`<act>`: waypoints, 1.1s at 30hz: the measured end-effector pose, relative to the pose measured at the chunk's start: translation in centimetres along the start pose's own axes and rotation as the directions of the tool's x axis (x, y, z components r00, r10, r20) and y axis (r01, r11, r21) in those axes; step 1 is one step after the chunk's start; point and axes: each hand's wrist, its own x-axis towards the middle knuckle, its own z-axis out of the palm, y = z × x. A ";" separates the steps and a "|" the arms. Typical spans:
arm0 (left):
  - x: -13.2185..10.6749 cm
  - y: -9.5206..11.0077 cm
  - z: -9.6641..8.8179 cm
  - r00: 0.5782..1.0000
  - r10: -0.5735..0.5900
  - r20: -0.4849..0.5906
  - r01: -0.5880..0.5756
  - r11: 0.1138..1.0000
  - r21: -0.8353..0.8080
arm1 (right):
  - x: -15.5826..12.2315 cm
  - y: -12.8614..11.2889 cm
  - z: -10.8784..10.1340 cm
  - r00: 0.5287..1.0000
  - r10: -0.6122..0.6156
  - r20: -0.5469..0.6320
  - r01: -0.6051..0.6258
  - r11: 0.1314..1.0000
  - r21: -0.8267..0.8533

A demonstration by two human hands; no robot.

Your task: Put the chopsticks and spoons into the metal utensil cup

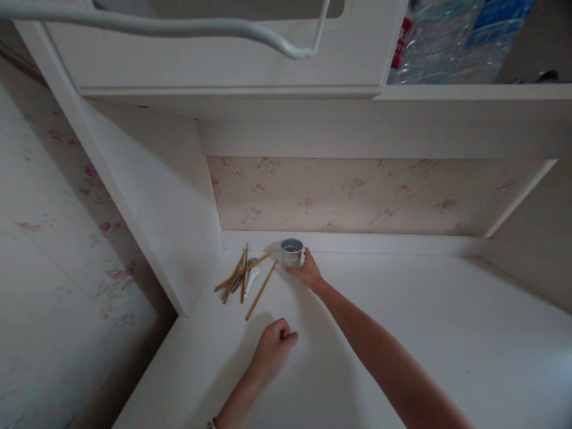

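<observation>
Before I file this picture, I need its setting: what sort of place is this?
Probably a room at home: pale pink-flowered wallpaper, a flat white desktop, and clear plastic bottles above.

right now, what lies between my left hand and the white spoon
In the head view, one slanted wooden stick lies between your left hand and the white spoon, then shadowed white surface between stick and hand.

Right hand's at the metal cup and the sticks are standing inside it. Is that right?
Not quite: the head view shows the sticks lying on the table, left of the cup, not standing inside it. The right hand is indeed at the cup.
</observation>
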 end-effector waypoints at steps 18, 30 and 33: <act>-0.4 0.5 0.3 1.000 0.012 -0.005 -0.012 0.999 0.044 | -22.7 -0.6 -5.1 0.870 -0.001 0.493 -0.206 0.908 0.365; -0.4 0.3 0.5 1.000 0.021 -0.017 -0.020 0.998 0.053 | -22.0 -0.2 -5.8 0.863 0.041 0.503 -0.253 0.897 0.362; -0.4 0.1 0.5 0.999 0.040 -0.010 -0.039 0.998 0.049 | -21.9 -0.1 -5.8 0.866 0.043 0.499 -0.250 0.900 0.356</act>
